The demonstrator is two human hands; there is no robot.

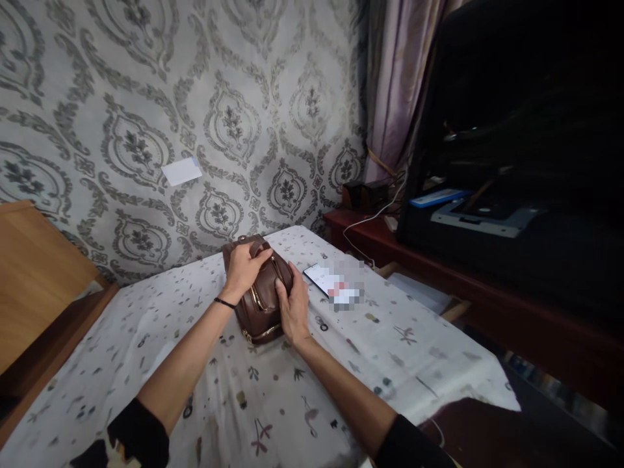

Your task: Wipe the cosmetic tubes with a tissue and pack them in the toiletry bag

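Observation:
A brown leather bag [266, 292] with gold-coloured zips lies on the white patterned cloth [273, 390]. My left hand [244, 268], with a black band at the wrist, reaches over the bag's upper part. Its fingers are pinched together near a zip and strap; what exactly they grip is too small to make out. Along the bag's right side rests my right hand [294, 305], its thumb on the front and its fingers around the edge, holding the bag. To the right of that hand lies a phone [322, 281] with a lit screen, partly pixelated.
Behind the table is a patterned wall with a white card [182, 171] on it. A large dark television [511, 149] stands on a red-brown cabinet [361, 227] at right, with a white cable. A wooden board [39, 279] is at left.

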